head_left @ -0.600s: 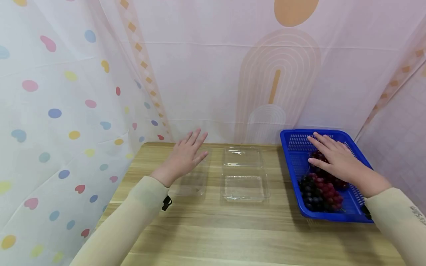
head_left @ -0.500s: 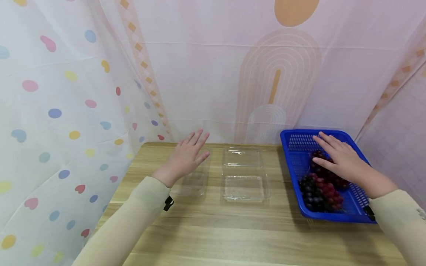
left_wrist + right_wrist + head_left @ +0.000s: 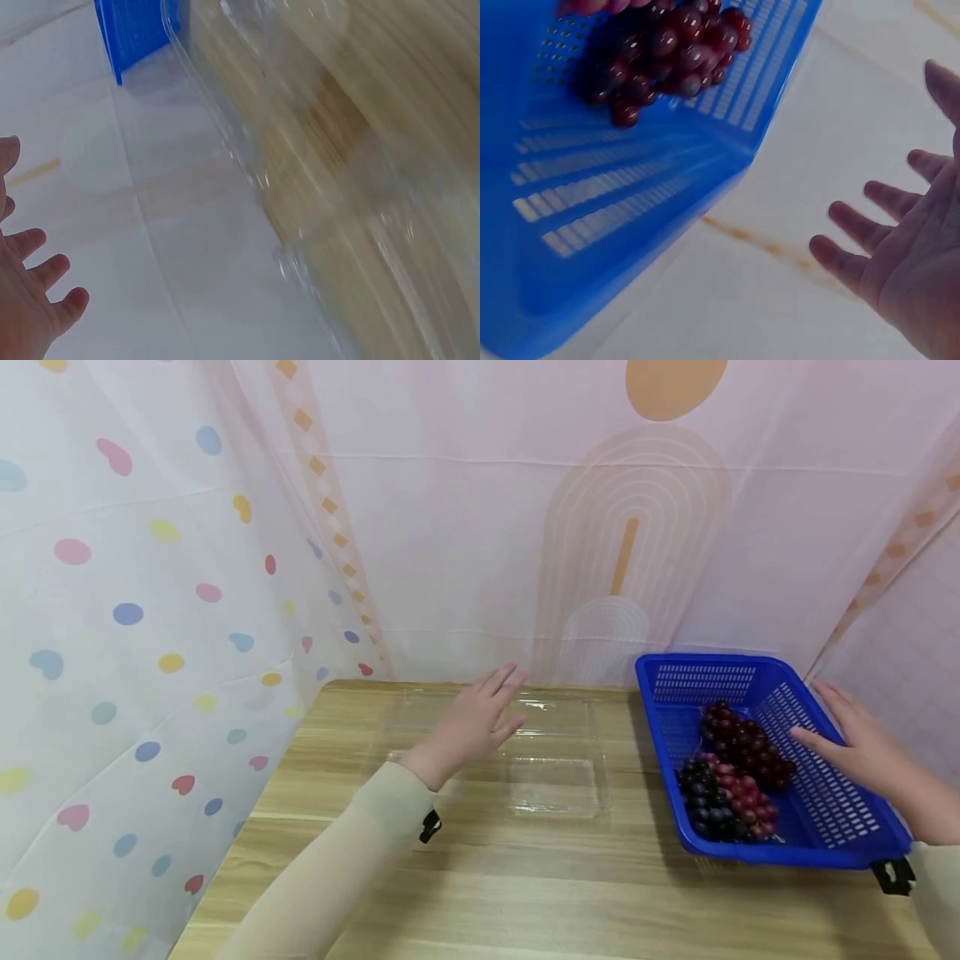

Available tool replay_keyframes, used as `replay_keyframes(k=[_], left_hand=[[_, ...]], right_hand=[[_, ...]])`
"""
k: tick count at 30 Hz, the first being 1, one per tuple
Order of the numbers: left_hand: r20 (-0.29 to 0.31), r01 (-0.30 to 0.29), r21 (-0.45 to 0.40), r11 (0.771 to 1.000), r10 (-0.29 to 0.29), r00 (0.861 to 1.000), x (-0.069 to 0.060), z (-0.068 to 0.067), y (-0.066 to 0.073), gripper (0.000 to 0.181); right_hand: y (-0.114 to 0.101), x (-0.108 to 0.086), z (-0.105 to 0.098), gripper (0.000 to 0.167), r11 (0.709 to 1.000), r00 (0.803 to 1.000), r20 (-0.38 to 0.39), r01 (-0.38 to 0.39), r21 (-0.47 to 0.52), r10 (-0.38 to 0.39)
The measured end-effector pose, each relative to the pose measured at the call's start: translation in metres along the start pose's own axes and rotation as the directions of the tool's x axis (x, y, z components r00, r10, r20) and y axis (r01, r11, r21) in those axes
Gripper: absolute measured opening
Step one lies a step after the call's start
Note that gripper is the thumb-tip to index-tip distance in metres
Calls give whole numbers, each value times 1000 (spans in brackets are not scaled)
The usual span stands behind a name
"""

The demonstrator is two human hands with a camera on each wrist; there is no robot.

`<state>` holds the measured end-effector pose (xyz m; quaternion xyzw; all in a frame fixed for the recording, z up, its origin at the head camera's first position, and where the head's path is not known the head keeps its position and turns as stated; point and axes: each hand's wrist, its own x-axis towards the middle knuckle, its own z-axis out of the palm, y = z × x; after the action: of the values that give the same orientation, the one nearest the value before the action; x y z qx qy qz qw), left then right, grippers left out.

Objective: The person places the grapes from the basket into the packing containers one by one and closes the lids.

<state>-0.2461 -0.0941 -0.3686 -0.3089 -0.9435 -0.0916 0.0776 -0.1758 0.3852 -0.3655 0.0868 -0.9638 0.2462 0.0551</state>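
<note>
My left hand (image 3: 470,724) hovers with spread fingers over two clear plastic clamshell boxes, holding nothing. One clear box (image 3: 557,787) stands with its lid folded back in the middle of the table; the other clear box (image 3: 420,703) lies partly behind my left hand and wrist. At the right is a blue plastic basket (image 3: 663,756) with slotted walls. Inside lie bunches of grapes: dark red grapes (image 3: 742,745), lighter red grapes (image 3: 752,800) and black grapes (image 3: 705,802). My right hand (image 3: 870,752), fingers extended, is held above the basket's right side and grips nothing.
The wooden table (image 3: 495,885) ends at the back against a printed curtain (image 3: 465,552). Another curtain with coloured dots (image 3: 150,693) hangs along the left. A black strap (image 3: 894,877) shows at my right wrist, close to the basket's front corner.
My right hand has moved right, from over the grapes to the basket's right side, so the grapes now show fully. My left hand has shifted right, from the left box towards the middle one.
</note>
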Motion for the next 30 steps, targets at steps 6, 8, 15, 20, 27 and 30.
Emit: replay_keyframes(k=[6, 8, 15, 20, 27, 30], left_hand=[[-24, -43, -46, 998, 42, 999, 15, 17, 22, 67], [-26, -51, -70, 996, 49, 998, 20, 22, 30, 66], [8, -82, -148, 986, 84, 996, 32, 41, 60, 64], [55, -112, -175, 978, 123, 991, 39, 50, 82, 64], [121, -116, -182, 976, 139, 983, 47, 57, 114, 63], [140, -125, -179, 976, 151, 978, 52, 62, 125, 62]], right_hand=[[43, -20, 5, 75, 990, 990, -3, -142, 9, 142], [75, -23, 13, 77, 976, 976, 22, -215, 29, 215], [156, -36, 45, 84, 886, 894, 55, -448, 121, 445], [114, -45, 37, 69, 848, 869, 72, -494, 190, 490], [83, -47, 36, 51, 815, 846, 25, -521, 254, 533], [80, -45, 36, 49, 779, 812, 13, -564, 274, 584]])
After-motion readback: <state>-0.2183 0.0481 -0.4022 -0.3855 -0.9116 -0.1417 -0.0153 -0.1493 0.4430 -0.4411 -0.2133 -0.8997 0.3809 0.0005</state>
